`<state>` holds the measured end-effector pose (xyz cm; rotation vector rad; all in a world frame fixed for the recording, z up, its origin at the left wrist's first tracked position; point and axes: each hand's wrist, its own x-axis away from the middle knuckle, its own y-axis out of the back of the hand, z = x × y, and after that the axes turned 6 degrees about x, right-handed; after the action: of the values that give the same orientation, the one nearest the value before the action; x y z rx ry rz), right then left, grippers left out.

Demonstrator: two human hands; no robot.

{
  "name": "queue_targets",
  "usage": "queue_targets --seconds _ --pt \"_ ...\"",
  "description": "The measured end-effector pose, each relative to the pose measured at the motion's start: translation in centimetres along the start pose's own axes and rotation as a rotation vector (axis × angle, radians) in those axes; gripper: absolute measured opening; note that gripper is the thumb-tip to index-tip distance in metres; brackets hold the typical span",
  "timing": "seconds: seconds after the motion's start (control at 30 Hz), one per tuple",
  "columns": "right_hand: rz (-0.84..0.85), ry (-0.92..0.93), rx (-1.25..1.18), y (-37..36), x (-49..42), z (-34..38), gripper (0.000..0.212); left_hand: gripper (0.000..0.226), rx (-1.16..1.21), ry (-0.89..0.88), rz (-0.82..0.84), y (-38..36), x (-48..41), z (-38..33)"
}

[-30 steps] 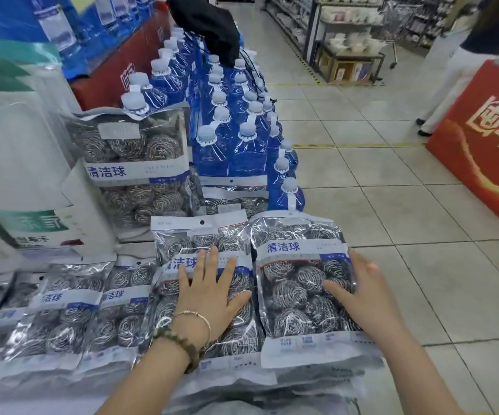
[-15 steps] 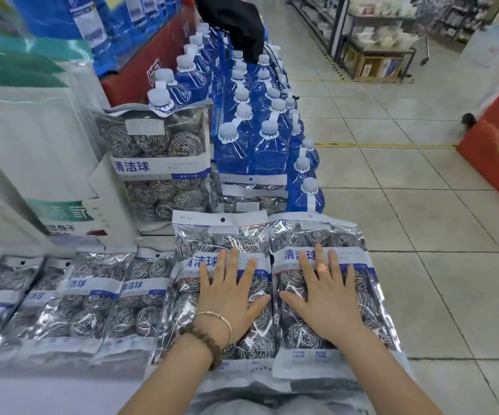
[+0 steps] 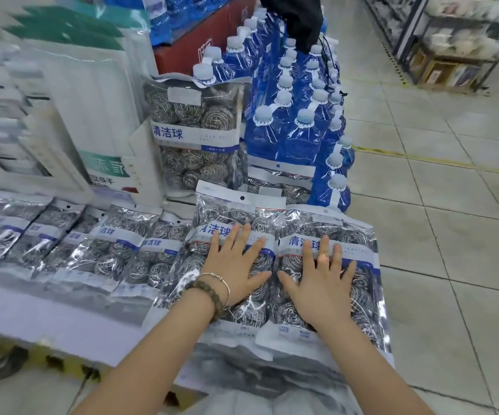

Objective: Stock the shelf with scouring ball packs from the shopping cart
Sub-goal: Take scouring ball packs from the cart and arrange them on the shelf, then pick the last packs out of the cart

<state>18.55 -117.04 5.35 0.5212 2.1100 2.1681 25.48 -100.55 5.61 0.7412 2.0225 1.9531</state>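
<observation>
Now, left hand [image 3: 236, 269] flat, fingers spread, on 清洁球 pack [image 3: 227, 215], right hand [image 3: 320, 284] likewise on neighbouring pack [image 3: 354, 235]

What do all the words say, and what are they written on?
"清洁球": upright pack beside the blue bottles.
"清洁球": left pack, under the left hand.
"清洁球": right pack, under the right hand.
Too blurred to read: the packs' small print, the green label, the red stand's lettering.

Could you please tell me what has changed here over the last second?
The right hand moved from the outer edge of the right pack onto its top, fingers spread flat. Neither hand grips anything. The left hand stays flat on the left pack.
</observation>
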Motion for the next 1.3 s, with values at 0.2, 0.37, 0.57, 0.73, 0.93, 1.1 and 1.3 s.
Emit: queue_targets --seconds 0.2,0.37,0.57,0.73,0.93,1.1,1.3 --pt "-0.035 0.048 -0.006 -0.1 -0.3 0.0 0.084 0.065 0.034 0.071 -0.027 0.2 0.8 -0.8" --pt "-0.059 0.092 -0.055 0.3 -0.7 0.6 0.082 0.065 0.091 0.092 -0.042 0.3 0.9 -0.2" --pt "-0.054 0.190 -0.142 1.4 -0.2 0.3 0.066 0.056 0.308 0.105 -0.133 1.1 3.2 -0.4" --pt "-0.088 0.442 -0.347 2.2 1.6 4.2 0.054 0.039 0.707 0.298 -0.358 1.2 9.1 1.9" --pt "-0.021 0.727 -0.546 2.2 3.9 12.9 0.041 0.024 1.022 0.603 -0.602 0.1 17.9 6.5" --pt "0.062 0.943 -0.540 0.4 6.2 22.8 0.036 0.023 1.081 0.835 -0.737 -1.6 25.1 11.3" --pt "0.194 1.179 -0.469 -1.5 11.9 37.1 0.036 0.025 1.041 1.085 -0.855 -4.2 35.7 19.4"
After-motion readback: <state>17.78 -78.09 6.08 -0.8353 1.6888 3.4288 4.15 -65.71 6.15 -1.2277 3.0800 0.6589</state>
